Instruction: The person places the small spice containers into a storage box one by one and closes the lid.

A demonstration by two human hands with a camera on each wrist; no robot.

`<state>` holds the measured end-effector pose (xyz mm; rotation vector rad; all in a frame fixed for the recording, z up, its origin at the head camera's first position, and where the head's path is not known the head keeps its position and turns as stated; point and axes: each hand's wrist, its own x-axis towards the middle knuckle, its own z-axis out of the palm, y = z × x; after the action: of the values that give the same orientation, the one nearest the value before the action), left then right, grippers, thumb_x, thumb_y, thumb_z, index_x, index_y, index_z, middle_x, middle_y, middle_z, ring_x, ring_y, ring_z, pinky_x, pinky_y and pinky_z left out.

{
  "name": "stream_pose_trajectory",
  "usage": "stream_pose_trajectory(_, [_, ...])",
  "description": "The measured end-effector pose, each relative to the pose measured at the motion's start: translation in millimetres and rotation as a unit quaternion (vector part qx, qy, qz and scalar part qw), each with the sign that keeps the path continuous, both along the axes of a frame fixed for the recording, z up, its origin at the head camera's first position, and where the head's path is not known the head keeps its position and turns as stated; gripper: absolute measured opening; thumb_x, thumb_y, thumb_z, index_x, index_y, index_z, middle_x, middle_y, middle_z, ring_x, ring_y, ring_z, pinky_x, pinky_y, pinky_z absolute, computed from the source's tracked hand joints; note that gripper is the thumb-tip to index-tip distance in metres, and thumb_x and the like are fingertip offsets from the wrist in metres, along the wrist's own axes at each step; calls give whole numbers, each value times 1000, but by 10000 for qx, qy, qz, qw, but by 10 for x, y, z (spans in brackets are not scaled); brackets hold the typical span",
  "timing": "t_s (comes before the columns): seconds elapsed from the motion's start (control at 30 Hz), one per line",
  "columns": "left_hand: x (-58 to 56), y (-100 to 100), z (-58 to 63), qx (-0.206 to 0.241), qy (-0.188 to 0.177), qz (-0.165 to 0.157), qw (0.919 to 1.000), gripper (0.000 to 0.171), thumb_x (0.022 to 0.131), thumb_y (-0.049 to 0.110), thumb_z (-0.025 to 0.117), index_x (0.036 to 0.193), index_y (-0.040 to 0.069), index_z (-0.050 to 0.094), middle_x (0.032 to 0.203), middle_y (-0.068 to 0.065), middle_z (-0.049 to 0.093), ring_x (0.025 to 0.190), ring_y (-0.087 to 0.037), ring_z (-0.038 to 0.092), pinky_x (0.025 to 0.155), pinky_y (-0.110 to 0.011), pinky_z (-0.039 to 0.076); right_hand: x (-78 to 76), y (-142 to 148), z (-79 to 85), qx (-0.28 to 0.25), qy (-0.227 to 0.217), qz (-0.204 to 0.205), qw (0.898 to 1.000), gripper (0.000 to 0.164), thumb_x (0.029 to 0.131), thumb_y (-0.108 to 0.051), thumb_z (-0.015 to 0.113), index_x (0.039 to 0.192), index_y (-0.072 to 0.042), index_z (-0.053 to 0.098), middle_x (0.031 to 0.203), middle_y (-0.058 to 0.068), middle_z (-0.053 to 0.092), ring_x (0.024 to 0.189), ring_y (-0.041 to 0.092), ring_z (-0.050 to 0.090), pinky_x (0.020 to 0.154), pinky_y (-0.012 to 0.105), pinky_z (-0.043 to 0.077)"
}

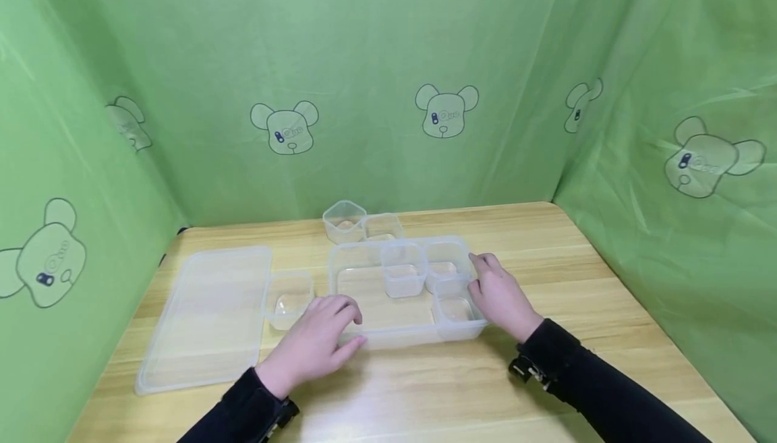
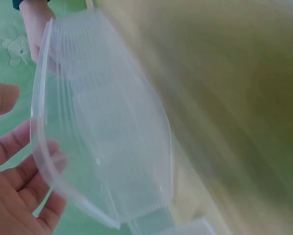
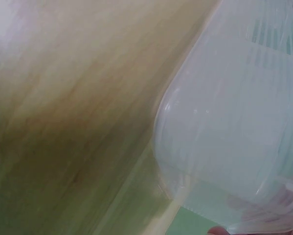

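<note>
A large clear plastic box (image 1: 394,340) stands on the table. Inside, toward its right end, are three small clear cups: a middle one (image 1: 403,288), a back right one (image 1: 448,254) and a front right one (image 1: 450,325). My left hand (image 1: 318,338) is at the box's front left corner, thumb apart from the bent fingers; in the left wrist view the fingers (image 2: 26,178) reach behind the box's rim. My right hand (image 1: 500,294) grips the box's right rim beside the front right cup. Through the clear wall, its fingers (image 3: 273,210) show faintly in the right wrist view.
A flat clear lid (image 1: 206,315) lies at the left of the table. Another small cup (image 1: 288,288) stands between lid and box. Two more cups, one (image 1: 344,220) beside the other (image 1: 384,224), sit behind the box. Green cloth (image 1: 364,38) walls the table.
</note>
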<state>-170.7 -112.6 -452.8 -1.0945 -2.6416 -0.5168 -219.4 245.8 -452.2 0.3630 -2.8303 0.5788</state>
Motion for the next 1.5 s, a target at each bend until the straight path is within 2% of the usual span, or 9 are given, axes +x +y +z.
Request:
stream_pose_trajectory(0.27, [-72,-223,90,93,378,349,9986,24,94,32,68,108,13,63,118,-2,62,113,-22,58,101,-46,44,-9,11,17,96,35,16,9999,51,93,-6,54,139,16,45,127,28,52,95,35,64,85,51,54])
stream_pose_trajectory(0.53, [-147,-493,180,59,356,1059,9937,30,92,27,71,112,7,62,116,-8,62,111,-28,57,101,-50,43,-14,-7,1,122,88,71,9999,52,94,-8,53,139,16,45,126,29,52,97,37,64,87,51,53])
stream_pose_trajectory(0.67, [-168,-617,193,-51,385,1266,9912,33,92,30,71,114,7,62,115,-9,62,110,-30,56,100,-51,42,-13,-11,-6,96,94,51,9999,52,94,-8,53,139,16,45,126,28,53,95,36,64,86,51,53])
stream_pose_trajectory(0.9, [-143,-724,131,-412,313,1386,9890,35,90,33,74,110,6,64,111,-9,64,107,-29,58,99,-51,42,-13,-3,-20,59,78,28,9999,52,94,-6,55,139,16,44,126,28,52,92,33,63,84,50,54])
stream_pose_trajectory(1.13, [-125,-730,23,-615,399,1299,9888,29,84,24,81,104,9,66,102,-4,67,96,-24,60,89,-45,47,-15,-1,-22,54,82,30,9999,52,93,-6,55,139,16,44,127,29,52,94,34,63,86,50,53])
stream_pose_trajectory(1.3, [-117,-730,-34,-662,438,1197,9896,26,81,19,82,101,10,67,98,-2,68,92,-22,60,84,-41,48,-17,5,-41,27,88,53,9999,52,93,-6,55,139,16,44,127,29,52,93,34,64,85,51,54])
stream_pose_trajectory(1.5, [-117,-735,-46,-604,413,1184,9903,24,81,12,82,98,11,67,96,-2,68,91,-21,61,81,-39,48,-24,9,-48,3,119,53,9999,52,93,-6,55,140,16,44,127,29,52,96,36,63,86,51,53])
